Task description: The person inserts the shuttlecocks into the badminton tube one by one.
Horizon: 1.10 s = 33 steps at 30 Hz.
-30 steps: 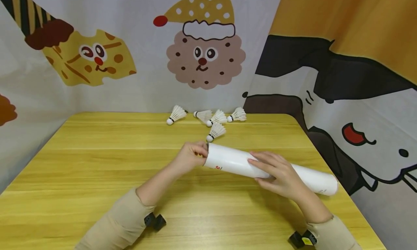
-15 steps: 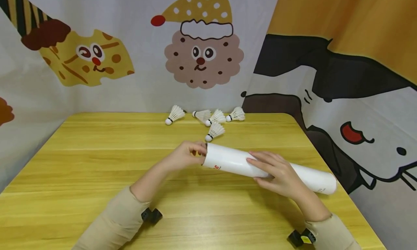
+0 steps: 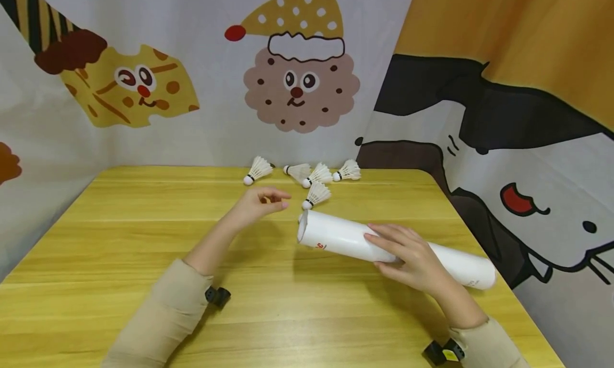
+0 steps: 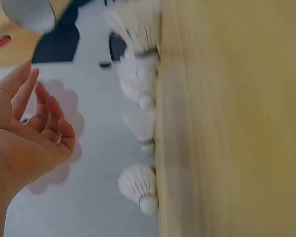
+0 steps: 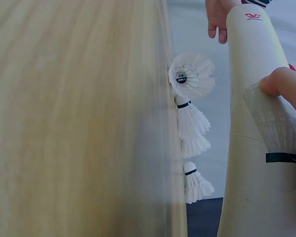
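A long white shuttlecock tube (image 3: pixel 336 234) is held up at a slant over the table, its near-round mouth facing left. My right hand (image 3: pixel 408 256) grips it around the middle; in the right wrist view the thumb (image 5: pixel 281 84) lies across a printed shuttlecock picture. Just left of the mouth, my left hand (image 3: pixel 259 205) hovers with loosely bent fingers and nothing in them. Several white feathered shuttlecocks lie beyond, the nearest shuttlecock (image 3: pixel 316 195) just behind the tube's end. Seen from the left wrist, the tube (image 4: pixel 29 14) is at the top corner, apart from the fingertips.
The wooden table (image 3: pixel 144 240) reaches back to a cartoon-printed curtain (image 3: pixel 211 91). Along its back edge lie a shuttlecock (image 3: pixel 258 170) on the left and a shuttlecock (image 3: pixel 347 170) on the right, others between them.
My left hand has drawn out of the tube's mouth and moved up and left, its fingers loosened. The right hand and the tube have stayed nearly in place.
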Tool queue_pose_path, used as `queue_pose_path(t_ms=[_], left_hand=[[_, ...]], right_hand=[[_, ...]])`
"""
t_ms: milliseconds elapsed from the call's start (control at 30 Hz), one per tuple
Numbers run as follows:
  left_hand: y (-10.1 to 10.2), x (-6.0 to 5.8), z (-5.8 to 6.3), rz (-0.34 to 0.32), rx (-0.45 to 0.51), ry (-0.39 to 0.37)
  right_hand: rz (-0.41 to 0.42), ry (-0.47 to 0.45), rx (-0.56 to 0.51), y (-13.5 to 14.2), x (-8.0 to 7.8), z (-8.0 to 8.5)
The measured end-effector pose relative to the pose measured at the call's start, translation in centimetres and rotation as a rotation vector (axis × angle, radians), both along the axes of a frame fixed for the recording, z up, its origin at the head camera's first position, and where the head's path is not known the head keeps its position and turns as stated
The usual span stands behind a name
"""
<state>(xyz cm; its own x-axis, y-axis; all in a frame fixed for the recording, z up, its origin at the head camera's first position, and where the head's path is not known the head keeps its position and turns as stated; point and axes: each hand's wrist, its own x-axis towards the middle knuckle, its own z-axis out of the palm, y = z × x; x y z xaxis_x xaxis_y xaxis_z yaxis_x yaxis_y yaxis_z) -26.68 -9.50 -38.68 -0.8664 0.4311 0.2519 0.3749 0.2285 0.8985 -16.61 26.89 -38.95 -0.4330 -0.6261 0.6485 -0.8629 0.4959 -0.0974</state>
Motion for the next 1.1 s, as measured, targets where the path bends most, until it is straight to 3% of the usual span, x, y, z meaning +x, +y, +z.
queue_pose_path(t_ms=[433, 733, 1100], left_hand=[[-2.0, -4.9, -1.2, 0.239, -0.054, 0.191], [-2.5, -7.5, -1.8, 0.308, -0.093, 0.191], [-2.6, -9.7, -3.1, 0.465, -0.262, 0.129]], right_hand=[[-0.006, -0.004, 0.004, 0.0, 0.1, -0.2], [-0.003, -0.007, 0.01, -0.1, 0.0, -0.2], [-0.009, 0.005, 0.025, -0.1, 0.0, -0.4]])
